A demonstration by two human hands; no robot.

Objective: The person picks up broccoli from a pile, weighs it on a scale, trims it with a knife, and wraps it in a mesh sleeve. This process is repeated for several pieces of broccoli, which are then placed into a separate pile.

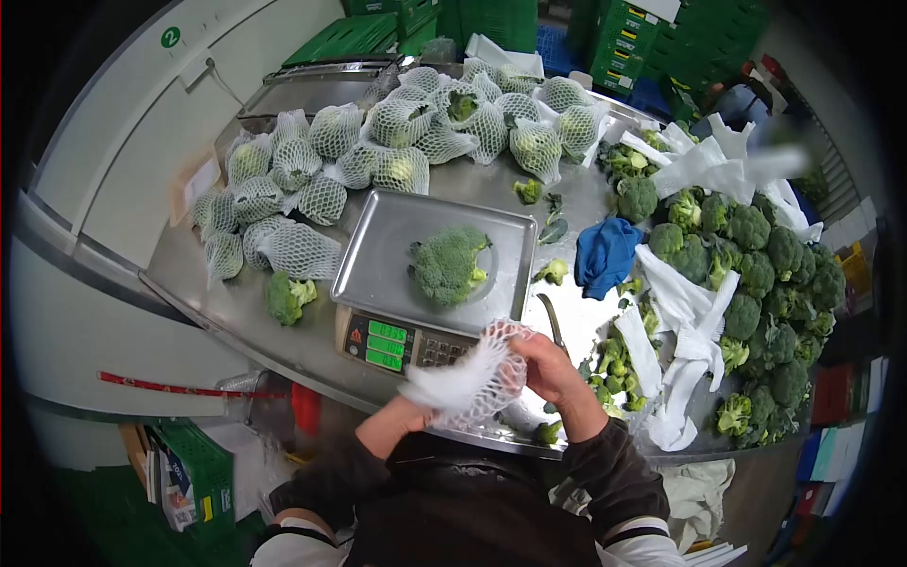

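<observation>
A white foam mesh sleeve (472,383) is stretched between my two hands in front of the scale. My left hand (399,416) is closed on its lower left end, the fingers mostly hidden behind it. On the other side, my right hand (553,370) grips the open end, with fingers partly inside the mesh. Beyond them, one broccoli head (446,265) lies bare on the metal pan (378,241) of the weighing scale. Green digits glow on the scale's display (385,345). A curved knife (551,319) rests just right of the scale.
Net-wrapped heads (402,123) pile up at the back and left. Loose broccoli (756,274) heaps on the right with unused white sleeves (694,321). A blue cloth (607,257) and trimmings (614,369) lie near the knife. Green crates (624,42) stand behind; another person (742,99) is far right.
</observation>
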